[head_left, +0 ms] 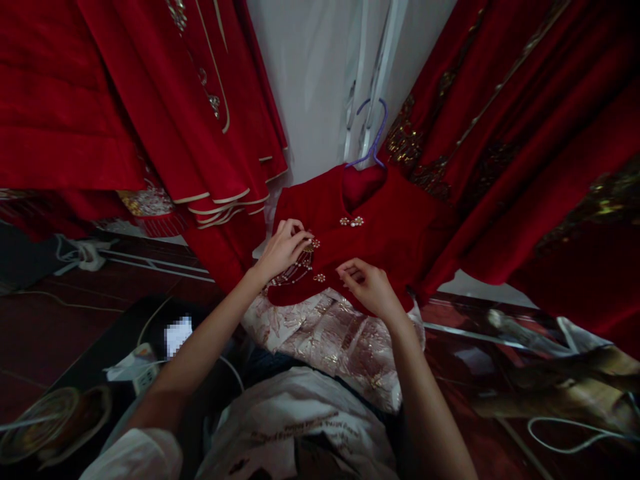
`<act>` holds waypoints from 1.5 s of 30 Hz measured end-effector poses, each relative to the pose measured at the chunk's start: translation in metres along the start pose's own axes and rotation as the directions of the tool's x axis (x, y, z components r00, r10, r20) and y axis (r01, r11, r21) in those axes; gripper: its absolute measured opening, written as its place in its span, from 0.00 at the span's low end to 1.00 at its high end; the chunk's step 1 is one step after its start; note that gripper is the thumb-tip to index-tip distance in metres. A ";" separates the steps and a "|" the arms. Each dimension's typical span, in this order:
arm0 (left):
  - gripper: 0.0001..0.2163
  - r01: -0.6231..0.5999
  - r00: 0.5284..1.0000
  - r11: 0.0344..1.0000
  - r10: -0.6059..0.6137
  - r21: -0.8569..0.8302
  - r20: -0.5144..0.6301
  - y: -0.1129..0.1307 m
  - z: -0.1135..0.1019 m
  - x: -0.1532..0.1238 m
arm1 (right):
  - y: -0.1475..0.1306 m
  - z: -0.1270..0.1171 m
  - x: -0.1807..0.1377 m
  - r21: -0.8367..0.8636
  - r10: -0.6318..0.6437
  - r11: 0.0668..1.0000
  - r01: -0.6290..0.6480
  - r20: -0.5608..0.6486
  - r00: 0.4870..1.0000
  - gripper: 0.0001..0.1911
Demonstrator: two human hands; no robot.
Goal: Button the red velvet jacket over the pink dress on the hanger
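A red jacket (380, 247) hangs by its neck on a purple hanger (373, 155) in front of me. Flower-shaped beaded clasps (352, 221) run down its front opening. My left hand (286, 248) is closed at the left front panel, fingertips pinching the top of a beaded ornament (309, 248) with draped bead strands. Just below that hand sits a lower flower clasp (319, 278). My right hand (367, 285) hovers close to the right front panel with thumb and fingers pressed together; anything between them is too small to see.
Below the jacket spreads a pale pink patterned fabric (345, 333). Red garments (175, 113) hang at left, and more with gold embroidery (500, 133) hang at right. A white power strip (143, 373) with cables lies at lower left. Rolled material (565, 400) is on the floor at right.
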State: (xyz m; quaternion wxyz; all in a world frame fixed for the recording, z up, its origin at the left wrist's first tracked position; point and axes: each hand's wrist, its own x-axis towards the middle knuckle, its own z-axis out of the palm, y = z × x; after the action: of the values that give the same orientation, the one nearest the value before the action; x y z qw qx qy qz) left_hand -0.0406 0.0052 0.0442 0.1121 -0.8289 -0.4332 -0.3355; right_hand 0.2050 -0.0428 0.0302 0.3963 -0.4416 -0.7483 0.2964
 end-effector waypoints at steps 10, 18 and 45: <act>0.06 -0.213 0.953 0.972 0.229 -0.099 0.197 -0.012 -0.016 0.032 | -0.001 -0.004 -0.001 -0.003 0.005 1.000 -0.005 0.016 1.000 0.07; 0.12 -0.269 0.945 0.959 0.244 0.092 0.217 -0.016 -0.004 0.028 | -0.002 -0.009 -0.001 -0.004 0.005 1.000 -0.005 0.006 1.000 0.08; 0.04 0.020 0.995 0.991 -0.007 -0.131 0.099 -0.004 0.005 0.026 | 0.003 -0.023 -0.002 -0.016 0.021 1.000 -0.021 0.012 1.000 0.10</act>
State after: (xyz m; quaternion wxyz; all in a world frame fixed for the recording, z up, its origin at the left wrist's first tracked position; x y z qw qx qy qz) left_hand -0.0316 0.0266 0.0571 0.0336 -0.8471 -0.4205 -0.3231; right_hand 0.2268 -0.0412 0.0393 0.3851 -0.4506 -0.7485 0.2972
